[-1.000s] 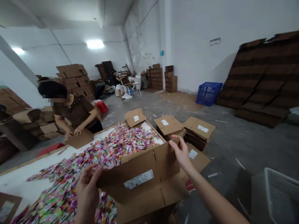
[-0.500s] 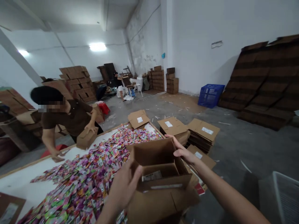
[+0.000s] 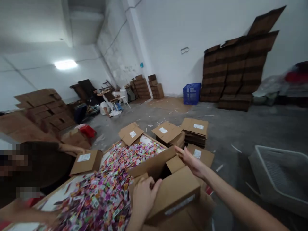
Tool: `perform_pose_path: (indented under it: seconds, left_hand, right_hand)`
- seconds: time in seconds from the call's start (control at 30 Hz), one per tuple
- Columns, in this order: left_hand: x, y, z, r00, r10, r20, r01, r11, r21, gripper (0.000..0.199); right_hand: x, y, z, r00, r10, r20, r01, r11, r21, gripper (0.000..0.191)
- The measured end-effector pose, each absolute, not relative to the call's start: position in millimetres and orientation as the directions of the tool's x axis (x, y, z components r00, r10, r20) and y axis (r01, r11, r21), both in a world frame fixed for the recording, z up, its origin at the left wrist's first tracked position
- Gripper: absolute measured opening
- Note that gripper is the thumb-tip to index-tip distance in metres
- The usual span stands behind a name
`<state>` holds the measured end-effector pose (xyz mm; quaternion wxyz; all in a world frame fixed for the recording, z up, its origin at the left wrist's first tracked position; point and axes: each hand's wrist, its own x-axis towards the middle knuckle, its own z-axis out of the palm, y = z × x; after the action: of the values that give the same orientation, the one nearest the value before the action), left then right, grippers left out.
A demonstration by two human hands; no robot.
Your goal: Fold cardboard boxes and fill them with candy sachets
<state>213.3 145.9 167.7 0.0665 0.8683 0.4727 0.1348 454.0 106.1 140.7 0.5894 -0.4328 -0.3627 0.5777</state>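
Note:
In front of me a brown cardboard box (image 3: pixel 176 191) stands with its top flaps partly folded, leaving a dark gap into its inside. My left hand (image 3: pixel 145 195) is bent over the near left side, fingers curled on the flap edges. At the far right corner, my right hand (image 3: pixel 191 162) holds the box edge, its fingers against the side flap. Left of the box, a heap of small colourful packets (image 3: pixel 106 189) covers much of the white tabletop (image 3: pixel 61 189). What the box contains is hidden.
Across the table, a co-worker's hand rests by a labelled box (image 3: pixel 85 162); the other arm reaches over the packets. Flattened labelled cartons (image 3: pixel 167 132) are stacked beyond my box, with another stack (image 3: pixel 194 126) beside them. A white plastic crate (image 3: pixel 258 170) sits on the floor at right.
The view has swung right. The near flap of my box has come up and over the opening, and my left hand has curled its fingers. The co-worker has leaned lower over the packets.

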Motion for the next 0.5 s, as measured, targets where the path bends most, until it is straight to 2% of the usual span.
perform_pose_path:
  seconds: [0.07,0.1,0.13,0.17,0.2,0.23,0.27,0.3,0.33,0.4,0.5]
  left_hand:
    - [209,138,163,0.539,0.691,0.483,0.728,-0.67,0.146,0.027]
    - [210,137,167,0.542,0.564,0.623,0.683,-0.728,0.065,0.029]
    - [215,140,177,0.552,0.458,0.697,0.649,-0.761,-0.014,0.036]
    - [221,146,191,0.575,0.413,0.706,0.63,-0.774,-0.06,0.044]
    - [228,156,207,0.612,0.439,0.657,0.618,-0.784,-0.052,0.055]
    - [236,168,223,0.65,0.542,0.533,0.638,-0.77,0.005,0.071]
    - [243,179,237,0.651,0.658,0.378,0.676,-0.729,0.104,0.087]
    - [248,187,248,0.665,0.722,0.191,0.691,-0.691,0.212,0.094]
    - [252,191,254,0.69,0.723,0.027,0.686,-0.666,0.293,0.103]
    - [255,184,253,0.764,0.632,-0.133,0.626,-0.675,0.391,0.116]
    - [251,148,229,0.834,0.531,-0.151,0.547,-0.757,0.357,0.136]
  right_hand:
    - [454,95,131,0.105,0.994,-0.037,-0.27,-0.008,-0.963,0.102]
    - [455,90,129,0.096,0.995,-0.026,-0.2,-0.007,-0.98,0.106]
    - [458,86,128,0.071,0.997,-0.026,-0.141,-0.016,-0.99,0.11]
    - [460,83,129,0.038,0.998,-0.043,-0.109,-0.039,-0.993,0.111]
    - [463,82,131,0.015,0.998,-0.069,-0.102,-0.067,-0.993,0.111]
    - [466,82,134,-0.004,0.996,-0.091,-0.107,-0.091,-0.99,0.11]
    - [468,84,137,-0.015,0.994,-0.108,-0.116,-0.109,-0.987,0.111]
    - [470,86,139,-0.02,0.992,-0.121,-0.128,-0.122,-0.984,0.112]
    - [471,88,141,-0.023,0.992,-0.127,-0.142,-0.129,-0.981,0.113]
    - [473,91,142,-0.035,0.992,-0.124,-0.171,-0.128,-0.977,0.113]
    - [476,93,137,-0.073,0.992,-0.099,-0.181,-0.111,-0.977,0.117]
